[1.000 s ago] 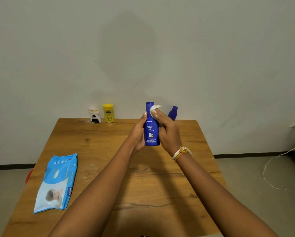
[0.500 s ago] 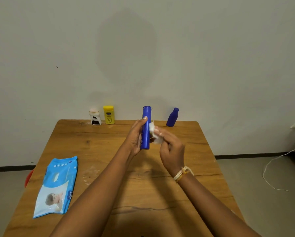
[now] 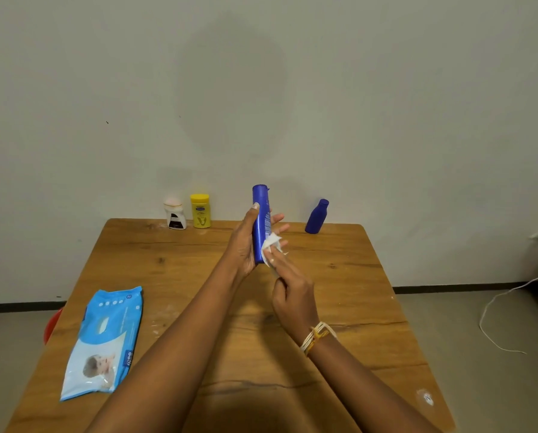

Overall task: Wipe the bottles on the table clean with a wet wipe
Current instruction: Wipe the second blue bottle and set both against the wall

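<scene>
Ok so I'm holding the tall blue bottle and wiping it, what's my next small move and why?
Probably slide the wet wipe up the tall blue bottle: your right hand presses it near the bottom, while your left hand holds the bottle upright and the upper part looks untouched.

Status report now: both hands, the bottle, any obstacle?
Left hand grips tall blue bottle, upright. Right hand presses wet wipe on its side. Nothing in the way.

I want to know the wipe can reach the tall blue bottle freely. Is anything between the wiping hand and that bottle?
Nothing visible does. The right hand presses the wet wipe straight against the tall blue bottle, which the left hand holds upright above the table.
</scene>
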Available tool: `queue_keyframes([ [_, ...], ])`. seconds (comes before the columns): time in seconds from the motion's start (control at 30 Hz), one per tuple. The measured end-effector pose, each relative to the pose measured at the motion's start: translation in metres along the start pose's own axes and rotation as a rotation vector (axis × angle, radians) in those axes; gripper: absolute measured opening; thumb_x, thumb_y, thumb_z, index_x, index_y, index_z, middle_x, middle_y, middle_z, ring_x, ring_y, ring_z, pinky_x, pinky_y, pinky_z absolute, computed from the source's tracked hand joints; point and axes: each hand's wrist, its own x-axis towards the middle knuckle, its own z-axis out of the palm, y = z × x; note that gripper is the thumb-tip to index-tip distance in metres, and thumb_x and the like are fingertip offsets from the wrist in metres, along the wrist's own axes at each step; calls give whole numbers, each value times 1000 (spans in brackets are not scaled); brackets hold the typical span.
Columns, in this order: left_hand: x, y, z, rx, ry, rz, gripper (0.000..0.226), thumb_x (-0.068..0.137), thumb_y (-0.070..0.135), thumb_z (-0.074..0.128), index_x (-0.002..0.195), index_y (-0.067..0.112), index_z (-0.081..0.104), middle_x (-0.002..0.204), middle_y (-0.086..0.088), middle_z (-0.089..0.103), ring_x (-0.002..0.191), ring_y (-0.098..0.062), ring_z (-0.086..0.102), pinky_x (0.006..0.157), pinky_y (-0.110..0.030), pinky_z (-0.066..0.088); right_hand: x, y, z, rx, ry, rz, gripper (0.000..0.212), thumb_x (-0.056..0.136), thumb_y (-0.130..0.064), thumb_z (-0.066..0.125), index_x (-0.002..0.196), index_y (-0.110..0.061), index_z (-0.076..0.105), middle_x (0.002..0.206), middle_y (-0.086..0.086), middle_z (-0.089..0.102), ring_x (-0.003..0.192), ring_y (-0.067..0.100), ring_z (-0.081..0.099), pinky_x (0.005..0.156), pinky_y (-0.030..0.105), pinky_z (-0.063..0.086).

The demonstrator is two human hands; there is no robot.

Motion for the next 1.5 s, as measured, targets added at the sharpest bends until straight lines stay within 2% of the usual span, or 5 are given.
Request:
queue_keyframes([
  [0.33, -14, 0, -8, 337, -112, 90, 47, 82, -3, 65, 121, 22, 61, 120, -8, 65, 115, -24, 57, 98, -40, 43, 80, 6, -48, 816, 565, 867, 38, 82, 17, 42, 93, -5, 72, 103, 17, 69, 95, 31, 66, 73, 33, 58],
  [0.7, -22, -2, 4, 552, 2, 201, 57, 65, 0, 82, 115, 20, 65, 112, -4, 67, 94, -11, 62, 76, -22, 54, 84, -30, -56, 296, 411, 336, 41, 89, 13, 38, 113, -2, 67, 115, 8, 67, 107, 17, 62, 87, 15, 51],
  [0.9, -19, -4, 9, 538, 93, 261, 49, 68, -7, 75, 110, 17, 68, 98, 2, 69, 87, -10, 64, 67, -17, 52, 63, -26, -41, -217, -86, -11, 55, 86, 8, 49, 137, -13, 48, 143, 6, 48, 134, 17, 42, 110, 26, 33],
  [1.27, -15, -19, 9, 528, 170, 206, 41, 66, 9, 83, 99, 30, 70, 99, 2, 71, 98, -21, 64, 82, -37, 57, 63, 7, -44, -422, 136, -401, 23, 83, -4, 59, 102, -2, 72, 105, 14, 71, 101, 25, 67, 93, 26, 49],
  [1.5, -16, -25, 22, 508, 232, 182, 47, 64, 15, 86, 104, 26, 65, 98, 6, 69, 90, -13, 64, 76, -28, 55, 73, 0, -42, 255, 473, 461, 10, 85, -18, 69, 91, -9, 69, 88, 5, 69, 79, 14, 64, 65, 26, 53],
])
